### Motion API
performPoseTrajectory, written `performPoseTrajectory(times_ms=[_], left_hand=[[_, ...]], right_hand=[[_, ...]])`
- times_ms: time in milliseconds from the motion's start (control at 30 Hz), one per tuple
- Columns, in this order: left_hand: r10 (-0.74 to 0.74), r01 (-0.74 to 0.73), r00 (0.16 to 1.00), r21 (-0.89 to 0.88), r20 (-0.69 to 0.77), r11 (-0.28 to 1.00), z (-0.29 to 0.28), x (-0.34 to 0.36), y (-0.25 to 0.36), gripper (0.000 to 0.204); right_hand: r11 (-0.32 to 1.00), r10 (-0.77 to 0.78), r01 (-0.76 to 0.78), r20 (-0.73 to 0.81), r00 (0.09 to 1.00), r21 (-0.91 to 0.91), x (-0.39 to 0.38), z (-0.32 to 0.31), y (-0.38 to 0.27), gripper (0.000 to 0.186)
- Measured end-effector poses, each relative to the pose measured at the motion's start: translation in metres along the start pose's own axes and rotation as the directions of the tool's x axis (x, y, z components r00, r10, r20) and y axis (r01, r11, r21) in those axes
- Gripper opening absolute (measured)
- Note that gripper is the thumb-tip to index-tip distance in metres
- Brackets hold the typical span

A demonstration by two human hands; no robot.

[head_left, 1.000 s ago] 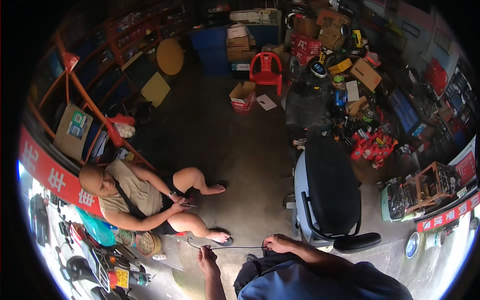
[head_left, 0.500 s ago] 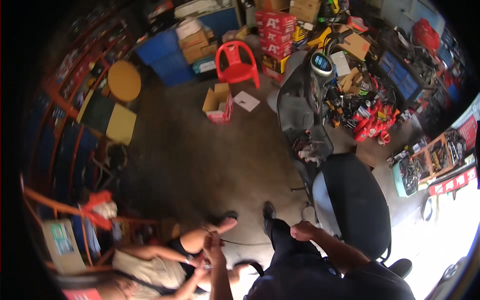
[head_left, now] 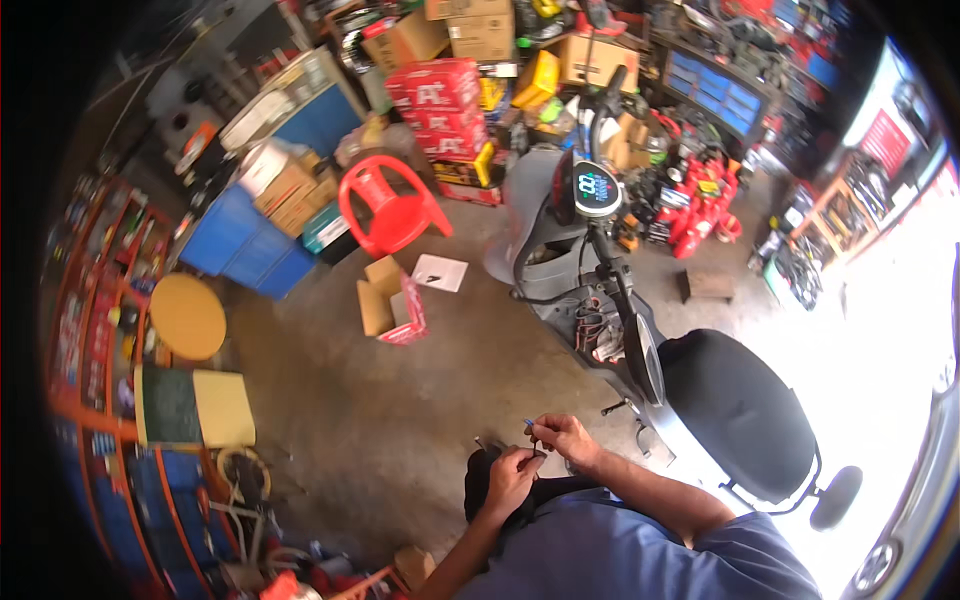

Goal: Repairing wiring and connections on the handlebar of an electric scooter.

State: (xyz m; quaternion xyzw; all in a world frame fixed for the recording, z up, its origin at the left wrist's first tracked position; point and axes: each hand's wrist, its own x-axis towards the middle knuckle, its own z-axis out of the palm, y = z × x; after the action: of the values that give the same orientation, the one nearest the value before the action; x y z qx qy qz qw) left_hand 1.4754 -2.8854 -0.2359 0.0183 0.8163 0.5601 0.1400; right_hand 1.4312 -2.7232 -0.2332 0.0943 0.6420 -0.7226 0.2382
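Blue-tipped small part (head_left: 528, 423) pinched between both hands (head_left: 540, 455), beside scooter (head_left: 640, 350).

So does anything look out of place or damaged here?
The grey scooter has its lower body panel off, leaving loose wires exposed. A torn-open cardboard box and a white paper sheet lie on the floor.

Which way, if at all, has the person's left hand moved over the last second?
Yes. The left hand has drawn in to the right, toward the scooter seat. It was stretched out apart from the right hand and now sits close beside it.
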Motion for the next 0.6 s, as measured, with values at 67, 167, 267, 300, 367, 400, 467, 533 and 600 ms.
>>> performPoseTrajectory(times_ms=[67, 167, 267, 300, 367, 400, 467, 533, 600], left_hand=[[0.079, -0.079, 0.99, 0.002, 0.114, 0.997, -0.018, 0.039, -0.008, 0.009], [-0.014, 0.051, 0.932, -0.094, 0.363, 0.994, -0.047, 0.103, -0.026, 0.015], [-0.043, 0.138, 0.861, -0.152, 0.506, 0.979, -0.088, 0.165, -0.031, 0.022], [-0.104, 0.267, 0.843, -0.242, 0.528, 0.933, -0.098, 0.181, -0.03, 0.025], [-0.103, 0.36, 0.776, -0.303, 0.622, 0.882, -0.122, 0.214, -0.024, 0.025], [-0.118, 0.364, 0.732, -0.239, 0.671, 0.9, -0.128, 0.228, -0.02, 0.025], [-0.112, 0.358, 0.656, -0.178, 0.746, 0.917, -0.135, 0.248, -0.013, 0.025], [-0.153, 0.339, 0.589, -0.071, 0.794, 0.938, -0.132, 0.256, -0.008, 0.024], [-0.169, 0.376, 0.547, -0.061, 0.82, 0.925, -0.126, 0.259, -0.006, 0.022]], right_hand=[[0.996, 0.024, -0.017, -0.083, 0.996, 0.092, 0.024, 0.007, -0.008, 0.021], [0.972, 0.052, 0.01, -0.255, 0.966, 0.234, 0.063, 0.02, -0.009, 0.019], [0.988, 0.065, 0.015, -0.504, 0.861, 0.153, 0.094, 0.04, -0.019, 0.017], [0.98, 0.038, 0.07, -0.521, 0.853, 0.186, 0.1, 0.053, -0.023, 0.017], [0.993, 0.069, -0.004, -0.559, 0.826, 0.118, 0.106, 0.074, -0.036, 0.018], [0.997, 0.083, -0.07, -0.578, 0.812, 0.044, 0.11, 0.084, -0.042, 0.017], [0.996, 0.09, -0.081, -0.622, 0.778, 0.042, 0.117, 0.1, -0.049, 0.017], [0.996, 0.045, -0.083, -0.706, 0.707, -0.021, 0.121, 0.11, -0.05, 0.017], [0.999, 0.021, -0.042, -0.768, 0.64, -0.008, 0.118, 0.115, -0.047, 0.018]])
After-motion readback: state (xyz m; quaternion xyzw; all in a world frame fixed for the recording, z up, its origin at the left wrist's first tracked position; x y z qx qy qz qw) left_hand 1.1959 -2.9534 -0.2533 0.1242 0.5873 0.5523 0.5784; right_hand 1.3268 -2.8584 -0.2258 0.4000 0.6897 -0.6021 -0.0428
